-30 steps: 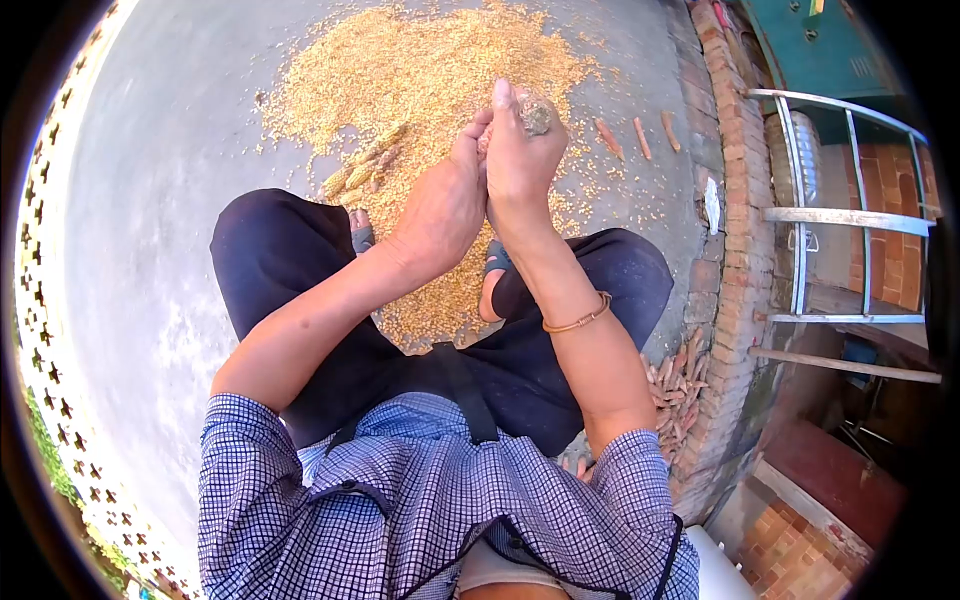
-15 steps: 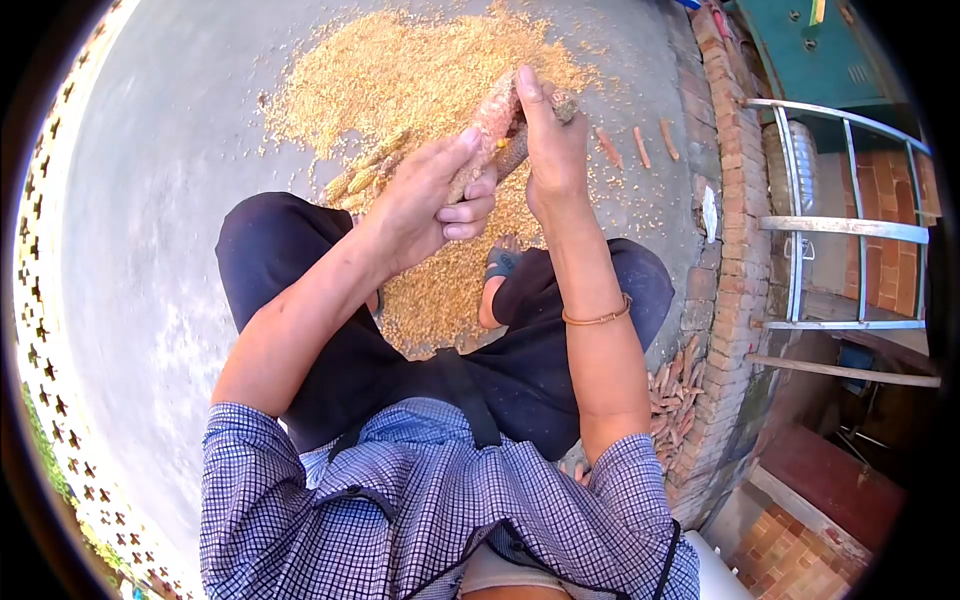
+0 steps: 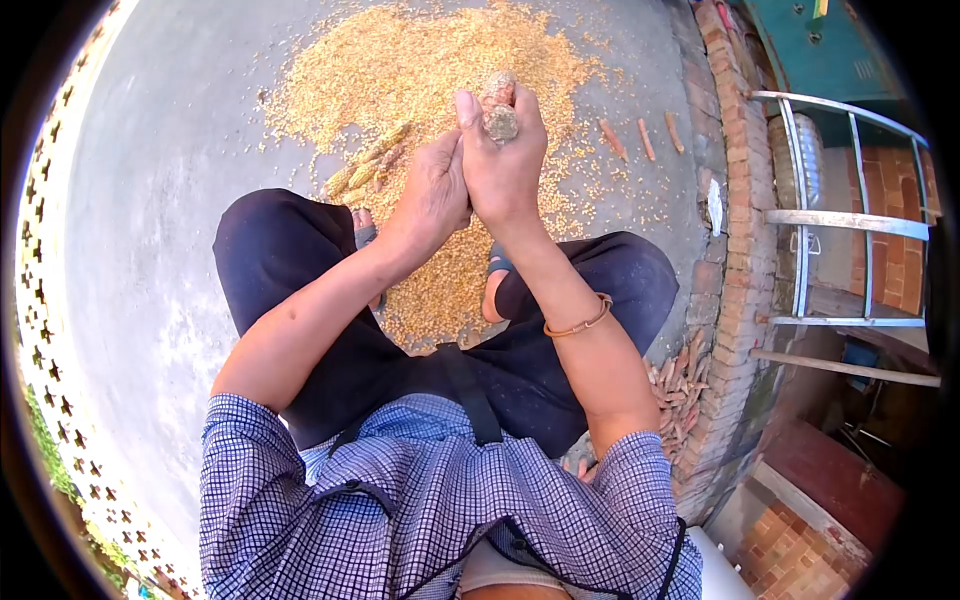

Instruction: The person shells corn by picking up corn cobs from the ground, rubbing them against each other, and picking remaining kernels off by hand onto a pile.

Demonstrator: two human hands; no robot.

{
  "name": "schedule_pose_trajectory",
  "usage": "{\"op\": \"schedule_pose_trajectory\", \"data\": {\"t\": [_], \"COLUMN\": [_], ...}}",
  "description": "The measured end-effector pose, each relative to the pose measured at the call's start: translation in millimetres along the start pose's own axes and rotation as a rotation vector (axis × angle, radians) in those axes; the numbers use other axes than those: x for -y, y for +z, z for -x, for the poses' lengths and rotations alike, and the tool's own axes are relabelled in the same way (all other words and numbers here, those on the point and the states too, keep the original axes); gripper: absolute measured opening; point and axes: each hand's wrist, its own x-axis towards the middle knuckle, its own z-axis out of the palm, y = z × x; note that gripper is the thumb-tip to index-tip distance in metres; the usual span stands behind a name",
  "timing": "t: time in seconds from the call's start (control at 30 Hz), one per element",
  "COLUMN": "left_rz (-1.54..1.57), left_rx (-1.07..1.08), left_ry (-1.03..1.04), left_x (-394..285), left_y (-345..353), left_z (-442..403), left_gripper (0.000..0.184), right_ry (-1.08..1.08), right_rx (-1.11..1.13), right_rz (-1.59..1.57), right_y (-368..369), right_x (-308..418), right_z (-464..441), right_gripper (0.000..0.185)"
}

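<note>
My left hand (image 3: 430, 190) and my right hand (image 3: 500, 170) are pressed together in front of me, above the spread kernels. A mostly bare, reddish corn cob (image 3: 498, 90) shows its upper end beyond my right hand. My left hand is closed around its lower part, which is hidden. My right hand is wrapped around a thick, dark rod-like piece whose round grey end (image 3: 502, 124) faces up beside its thumb; whether it is another cob I cannot tell. Loose yellow corn kernels (image 3: 375, 65) cover the floor below. Several unshelled corn ears (image 3: 370, 165) lie left of my hands.
A few bare cobs (image 3: 645, 138) lie on the concrete floor (image 3: 150, 220) to the right. More are heaped (image 3: 680, 395) by a low brick edge (image 3: 738, 230). A metal railing (image 3: 845, 220) stands beyond it. My bent legs (image 3: 285, 250) flank more kernels.
My right hand has swung left and closer in, against my left hand. The cob's tip and the dark piece's end have moved left; the cob is now largely covered by my hands.
</note>
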Motion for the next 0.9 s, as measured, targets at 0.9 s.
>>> {"op": "schedule_pose_trajectory", "data": {"t": [0.9], "left_rz": [0.564], "left_rx": [0.33], "left_ry": [-0.282], "left_x": [-40], "left_y": [-36], "left_z": [2], "left_gripper": [0.048], "right_ry": [0.302], "right_rx": [0.293], "right_rz": [-0.502], "right_y": [-38], "right_x": [22], "right_z": [-20], "right_gripper": [0.041]}}
